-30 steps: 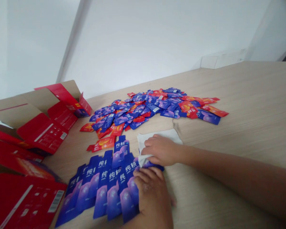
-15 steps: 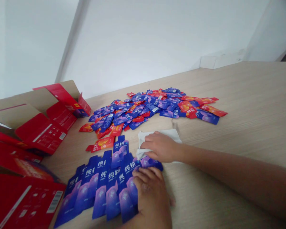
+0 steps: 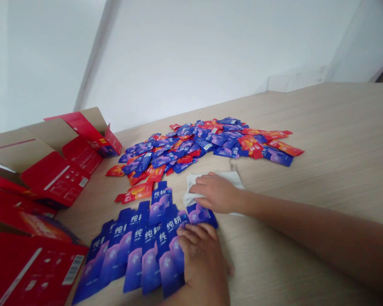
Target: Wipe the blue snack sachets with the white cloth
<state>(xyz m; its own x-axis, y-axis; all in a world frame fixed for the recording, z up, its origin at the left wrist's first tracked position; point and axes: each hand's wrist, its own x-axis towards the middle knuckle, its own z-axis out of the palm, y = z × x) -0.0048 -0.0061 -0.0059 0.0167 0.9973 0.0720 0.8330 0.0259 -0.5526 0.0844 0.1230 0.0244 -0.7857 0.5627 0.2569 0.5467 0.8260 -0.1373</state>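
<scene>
Several blue-purple sachets [image 3: 150, 255] lie overlapping in a fanned row at the front left. My left hand [image 3: 204, 259] rests at the right end of this row, its fingers bent and pressed together on a blue sachet [image 3: 199, 213]. Just beyond it, my right hand [image 3: 215, 192] is closed on a white cloth [image 3: 232, 178] lying on the table. The cloth's near edge meets the top of that sachet. One blue sachet [image 3: 160, 202] sticks out above the others in the row.
A heap of blue and red sachets [image 3: 191, 146] spreads across the middle of the wooden table [image 3: 332, 140]. Open red boxes [image 3: 55, 178] stand along the left side. Behind the table is a white wall [image 3: 210, 55], with a small white box [image 3: 278, 83] against it.
My right hand and the cloth have shifted slightly up and away from the sachet at the row's right end, showing more of its surface. My left hand has hardly moved.
</scene>
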